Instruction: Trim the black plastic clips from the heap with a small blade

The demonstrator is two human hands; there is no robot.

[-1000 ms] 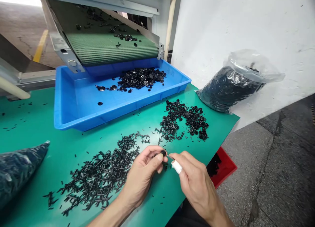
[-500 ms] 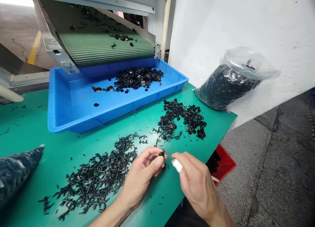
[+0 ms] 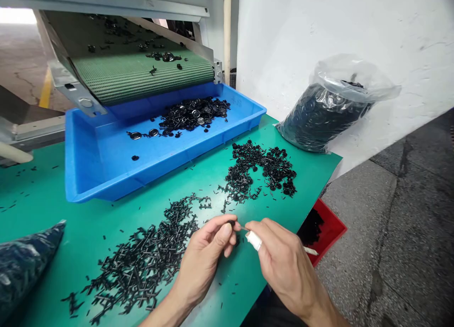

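Observation:
My left hand (image 3: 205,256) pinches a small round black plastic part (image 3: 231,222) between thumb and fingers. My right hand (image 3: 283,261) is closed around a thin tool with a narrow tip (image 3: 244,228), which points at the black part. Its pale rear end (image 3: 310,251) sticks out behind the palm. White tape (image 3: 254,240) wraps the right thumb. Whether the tip touches the part is too small to tell. Left of my hands spreads a pile of black branched plastic scraps (image 3: 142,261). Beyond them lies a pile of small black round parts (image 3: 248,171).
A blue tray (image 3: 117,185) with black parts stands below a green conveyor belt (image 3: 142,74). At the table's right corner leans a filled clear bag (image 3: 319,116). A red bin (image 3: 329,232) sits below the edge. Another filled bag (image 3: 28,256) lies at left.
The view has shifted slightly. My left fingers have curled a little differently around the black part, while the tool's tip stays close to it.

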